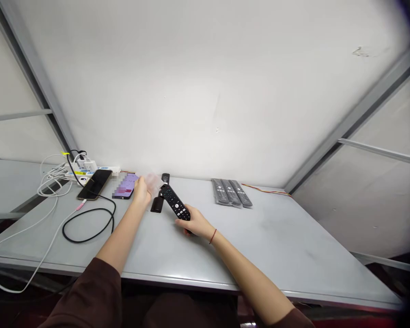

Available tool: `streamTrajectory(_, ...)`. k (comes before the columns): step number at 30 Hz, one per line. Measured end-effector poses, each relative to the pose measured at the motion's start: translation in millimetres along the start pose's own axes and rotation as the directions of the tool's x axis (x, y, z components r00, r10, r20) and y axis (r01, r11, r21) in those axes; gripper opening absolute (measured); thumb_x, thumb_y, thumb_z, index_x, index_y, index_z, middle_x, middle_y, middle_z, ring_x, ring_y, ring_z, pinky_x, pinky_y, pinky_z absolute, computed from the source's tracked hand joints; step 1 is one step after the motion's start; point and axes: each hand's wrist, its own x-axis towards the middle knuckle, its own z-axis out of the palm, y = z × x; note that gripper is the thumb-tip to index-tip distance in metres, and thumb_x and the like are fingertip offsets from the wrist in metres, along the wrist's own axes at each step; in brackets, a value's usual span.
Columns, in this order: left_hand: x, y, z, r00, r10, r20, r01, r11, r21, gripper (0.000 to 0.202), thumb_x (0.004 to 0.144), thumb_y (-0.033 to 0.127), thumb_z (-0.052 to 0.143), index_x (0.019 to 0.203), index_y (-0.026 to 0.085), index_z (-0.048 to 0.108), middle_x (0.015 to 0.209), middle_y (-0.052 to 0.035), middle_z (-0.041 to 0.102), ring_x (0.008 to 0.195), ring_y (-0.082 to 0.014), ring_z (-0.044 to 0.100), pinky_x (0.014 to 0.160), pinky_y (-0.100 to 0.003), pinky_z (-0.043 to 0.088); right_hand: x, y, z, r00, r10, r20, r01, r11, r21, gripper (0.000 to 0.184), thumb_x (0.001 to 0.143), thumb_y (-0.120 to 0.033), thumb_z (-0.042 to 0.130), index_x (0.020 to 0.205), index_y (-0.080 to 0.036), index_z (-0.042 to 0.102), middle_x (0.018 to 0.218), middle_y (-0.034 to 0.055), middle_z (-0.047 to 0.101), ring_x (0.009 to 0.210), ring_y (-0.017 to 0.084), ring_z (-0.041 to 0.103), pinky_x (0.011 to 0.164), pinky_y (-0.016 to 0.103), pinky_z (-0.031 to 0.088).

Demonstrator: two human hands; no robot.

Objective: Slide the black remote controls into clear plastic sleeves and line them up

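Observation:
My right hand grips the lower end of a black remote control, its buttons facing up and its far end tilted to the left. Pinched in my left hand is a crumpled clear plastic bag, close to the remote's far end. Behind the held remote, a dark, long object that looks like another remote lies on the table, its middle partly hidden. Over to the right, three remotes in clear plastic sleeves lie side by side.
On the left lie a dark phone, a phone with a lit purple screen, a looped black cable and tangled white cables by a power strip. Thin coloured wires run along the table's back right.

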Motion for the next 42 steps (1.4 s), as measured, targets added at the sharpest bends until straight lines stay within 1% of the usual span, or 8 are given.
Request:
streamTrajectory(6, -3, 0, 2.8, 1.000, -0.020, -0.001, 0.020, 1.000, 0.005, 0.021, 0.091, 0.020, 0.039, 0.104, 0.016, 0.055, 0.099, -0.0086, 0.068, 0.083, -0.0175, 0.068, 0.076, -0.033, 0.055, 1, 4, 1, 0.999, 0.019, -0.031, -0.018, 0.999, 0.032, 0.027, 0.068, -0.026, 0.066, 0.086, -0.020, 0.047, 0.055, -0.0057, 0.053, 0.037, 0.013, 0.053, 0.033, 0.022, 0.039)
streamTrajectory(12, -7, -5, 4.5, 1.000, -0.001, -0.012, 0.001, 1.000, 0.013, 0.020, 0.092, 0.021, 0.039, 0.109, 0.015, 0.049, 0.099, -0.0102, 0.067, 0.082, -0.0157, 0.067, 0.074, -0.030, 0.055, -1, 2, 2, 0.998, -0.026, 0.056, 0.025, 1.000, 0.018, 0.030, 0.070, -0.027, 0.065, 0.094, -0.019, 0.049, 0.060, -0.0051, 0.055, 0.040, 0.011, 0.054, 0.036, 0.021, 0.040)
streamTrajectory(16, -12, -7, 5.7, 1.000, 0.011, -0.025, -0.011, 1.000, -0.003, 0.018, 0.092, 0.021, 0.040, 0.109, 0.019, 0.043, 0.103, -0.0082, 0.065, 0.081, -0.0151, 0.067, 0.074, -0.032, 0.055, -3, -1, 4, 0.997, -0.013, 0.077, 0.011, 1.000, 0.029, 0.030, 0.070, -0.028, 0.065, 0.093, -0.019, 0.049, 0.060, -0.0050, 0.055, 0.040, 0.012, 0.055, 0.036, 0.021, 0.040)
streamTrajectory(23, -19, -11, 8.7, 0.990, 0.068, 0.124, -0.061, 0.996, -0.058, 0.016, 0.093, 0.027, 0.037, 0.106, 0.021, 0.045, 0.107, -0.0073, 0.065, 0.080, -0.0157, 0.068, 0.075, -0.034, 0.054, -4, -6, 5, 0.995, 0.036, 0.098, -0.044, 0.996, 0.083, 0.031, 0.068, -0.027, 0.066, 0.088, -0.020, 0.045, 0.050, -0.0077, 0.053, 0.037, 0.012, 0.052, 0.035, 0.023, 0.040)
streamTrajectory(27, -20, -10, 10.8, 0.990, 0.058, 0.127, -0.052, 0.997, -0.053, 0.024, 0.094, 0.032, 0.036, 0.106, 0.019, 0.051, 0.110, -0.0089, 0.065, 0.085, -0.0155, 0.067, 0.076, -0.031, 0.054, -3, -5, 5, 0.997, 0.041, 0.061, -0.047, 0.993, 0.104, 0.029, 0.068, -0.028, 0.067, 0.083, -0.021, 0.042, 0.051, -0.0080, 0.051, 0.037, 0.012, 0.052, 0.035, 0.023, 0.041)
streamTrajectory(31, -22, -8, 11.4, 0.991, 0.044, 0.127, -0.026, 0.990, -0.138, 0.025, 0.095, 0.027, 0.034, 0.108, 0.018, 0.052, 0.109, -0.0078, 0.065, 0.079, -0.0143, 0.067, 0.079, -0.032, 0.053, -1, -3, 4, 1.000, 0.025, -0.011, -0.024, 0.993, 0.117, 0.028, 0.069, -0.029, 0.066, 0.083, -0.021, 0.043, 0.055, -0.0071, 0.051, 0.038, 0.012, 0.053, 0.035, 0.024, 0.042)
streamTrajectory(36, -27, -10, 13.5, 0.980, -0.024, 0.197, 0.052, 0.989, -0.141, 0.029, 0.096, 0.028, 0.033, 0.112, 0.016, 0.054, 0.108, -0.0078, 0.066, 0.081, -0.0156, 0.067, 0.077, -0.031, 0.053, -1, -3, 2, 0.999, -0.018, -0.044, 0.022, 0.997, 0.077, 0.028, 0.070, -0.030, 0.066, 0.083, -0.022, 0.043, 0.054, -0.0068, 0.051, 0.039, 0.013, 0.052, 0.036, 0.024, 0.040)
streamTrajectory(42, -40, -19, 18.5, 0.947, -0.126, 0.296, 0.145, 0.989, -0.043, 0.037, 0.095, 0.036, 0.033, 0.123, 0.019, 0.049, 0.107, -0.0091, 0.066, 0.080, -0.0170, 0.067, 0.073, -0.031, 0.052, 0, -3, 4, 1.000, 0.002, -0.019, 0.000, 0.994, 0.105, 0.025, 0.075, -0.038, 0.062, 0.077, -0.021, 0.044, 0.050, -0.0055, 0.050, 0.037, 0.011, 0.049, 0.034, 0.024, 0.041)
